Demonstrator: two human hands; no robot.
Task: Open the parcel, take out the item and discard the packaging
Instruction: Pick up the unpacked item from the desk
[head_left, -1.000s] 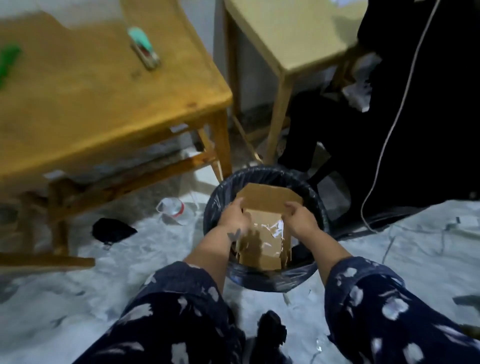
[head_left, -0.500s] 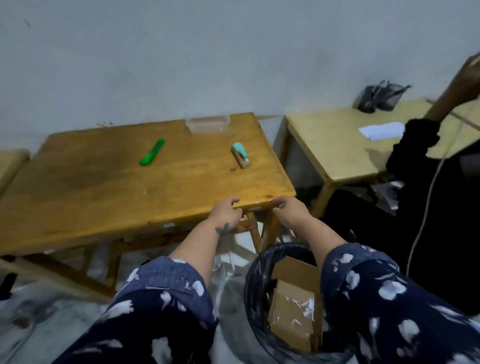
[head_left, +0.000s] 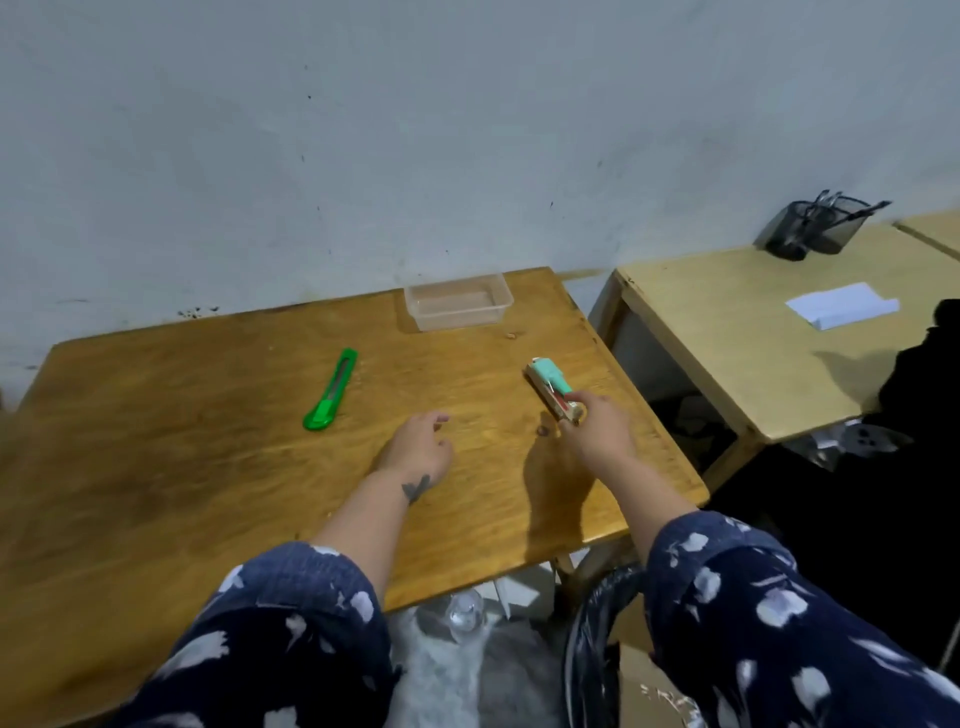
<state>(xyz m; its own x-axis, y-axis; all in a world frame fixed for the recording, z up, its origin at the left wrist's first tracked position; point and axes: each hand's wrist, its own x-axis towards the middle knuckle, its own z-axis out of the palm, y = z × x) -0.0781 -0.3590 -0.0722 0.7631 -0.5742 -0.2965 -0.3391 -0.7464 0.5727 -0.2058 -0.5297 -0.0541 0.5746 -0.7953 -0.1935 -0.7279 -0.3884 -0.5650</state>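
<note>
Currently, I log these values from the head view:

Right hand: reaches over the right part of the wooden table; its fingers close on the near end of the small item, a mint-green and cream object lying at a diagonal on the tabletop.
Left hand: hovers just above the tabletop, palm down, fingers loosely spread, gripping nothing; a dark tattoo marks the wrist.
Sleeves: both forearms emerge from dark blue fabric with white blotches.
Utility knife: green, flat on the table, left of the left hand and well apart from the item.
Clear plastic tray: at the far edge of the table, near the wall.
Discarded packaging: brown cardboard, I see it inside the black-lined waste bin on the floor below the table's near right corner, partly hidden by the right sleeve.
Second table: lighter wood, to the right; it carries a black mesh pen holder and a white paper.
</note>
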